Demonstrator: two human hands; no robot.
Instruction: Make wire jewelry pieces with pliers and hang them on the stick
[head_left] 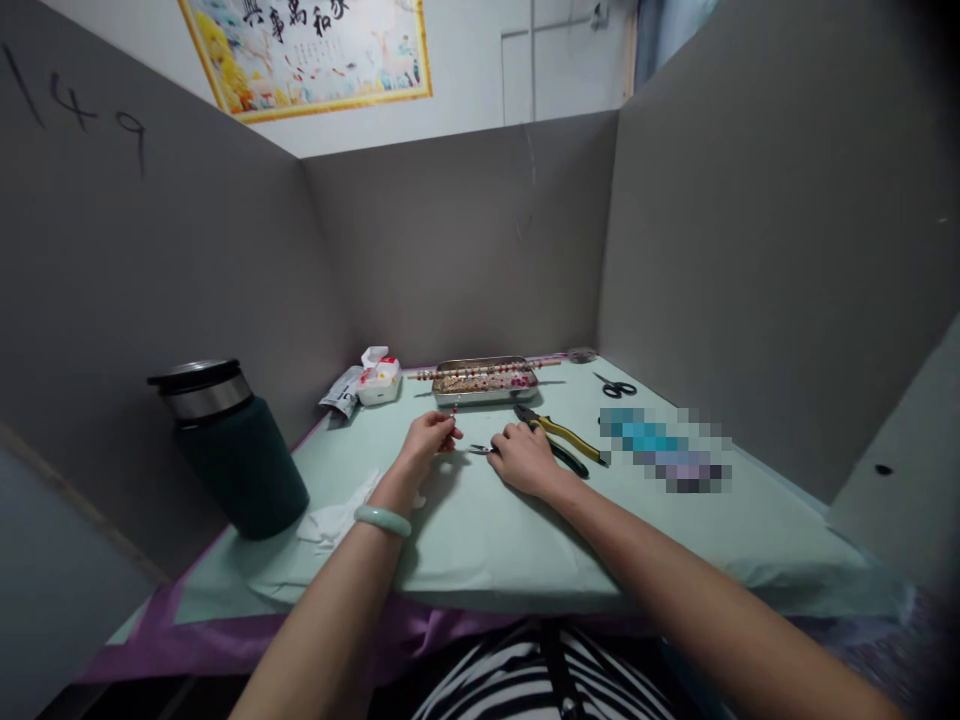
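A short strand of red beads (455, 409) sticks up from the closed fingertips of my left hand (433, 438), which has a pale green bangle on its wrist. My right hand (523, 458) rests low over the table, its fingers closed around a small pointed tool (480, 449). Only the slim metal tips of that tool show, aimed at my left hand; the rest is covered by my fingers. Just right of my right hand lie pliers (568, 440) with yellow and dark green handles, partly behind the hand.
Behind the hands stands a metal tray (487, 397) of beads, with a beaded stick (544, 366) across it. A white box (380, 385), black scissors (618, 389), crumpled tissue (334, 522) and a green bottle (244, 465) surround the work area. Grey partitions (465, 240) enclose the table.
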